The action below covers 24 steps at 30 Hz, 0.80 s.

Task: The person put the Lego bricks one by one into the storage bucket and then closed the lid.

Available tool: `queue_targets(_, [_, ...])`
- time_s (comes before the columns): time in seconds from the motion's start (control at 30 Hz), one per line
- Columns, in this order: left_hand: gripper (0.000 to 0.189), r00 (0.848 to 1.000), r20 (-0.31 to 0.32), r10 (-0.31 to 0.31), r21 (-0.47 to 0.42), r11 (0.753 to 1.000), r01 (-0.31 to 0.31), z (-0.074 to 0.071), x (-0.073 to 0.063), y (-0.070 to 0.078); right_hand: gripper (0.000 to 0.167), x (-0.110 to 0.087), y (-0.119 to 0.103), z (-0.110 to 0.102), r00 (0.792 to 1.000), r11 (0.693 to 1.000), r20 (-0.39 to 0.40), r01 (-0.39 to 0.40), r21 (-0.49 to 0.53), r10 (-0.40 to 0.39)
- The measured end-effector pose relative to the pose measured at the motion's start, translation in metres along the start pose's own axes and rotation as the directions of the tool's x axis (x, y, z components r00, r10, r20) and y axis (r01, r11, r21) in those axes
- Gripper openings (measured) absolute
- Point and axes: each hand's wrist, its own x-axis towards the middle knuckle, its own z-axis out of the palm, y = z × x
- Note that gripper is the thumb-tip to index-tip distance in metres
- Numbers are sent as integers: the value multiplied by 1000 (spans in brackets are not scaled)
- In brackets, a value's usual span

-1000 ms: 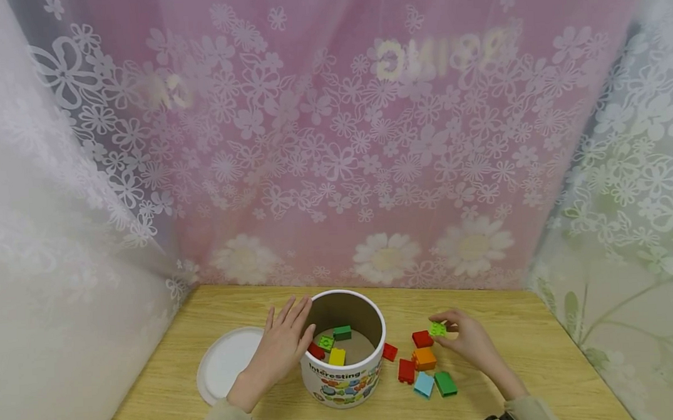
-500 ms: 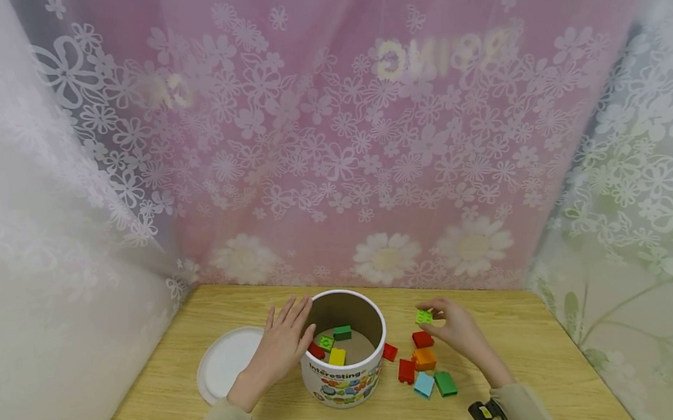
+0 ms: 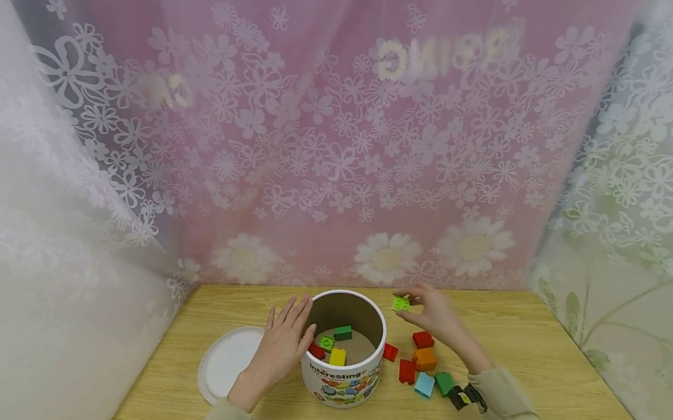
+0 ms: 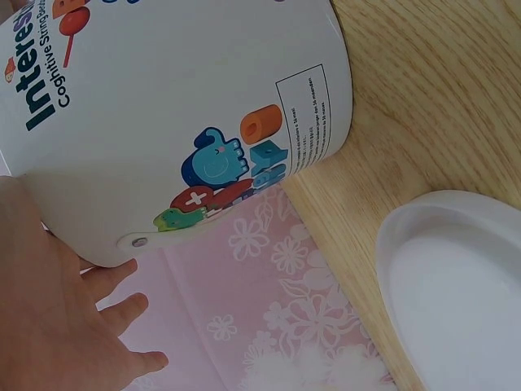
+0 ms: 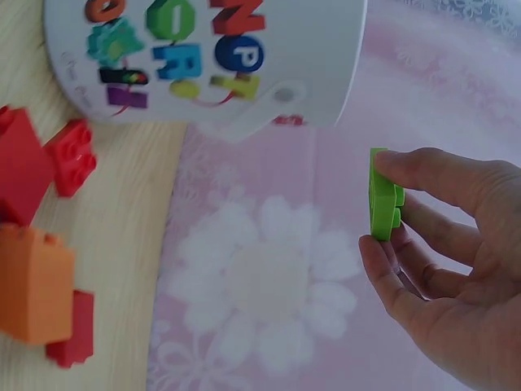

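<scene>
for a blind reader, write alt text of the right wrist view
A right hand pinches a green block before a flowered pink curtain. Red blocks, an orange block and a white bucket sit on a wooden table.

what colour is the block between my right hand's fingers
The block is bright lime green, clearest in the right wrist view.

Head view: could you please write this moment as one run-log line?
right hand: pinches lime brick | left hand: touches bucket | yellow brick: inside bucket | lid: off, on table
</scene>
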Motion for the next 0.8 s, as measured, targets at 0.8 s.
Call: queue_targets(0.8, [60, 1000, 3, 2, 6, 1000, -2, 0, 0, 0, 33, 24, -46, 48, 984, 989, 106, 142, 31, -144])
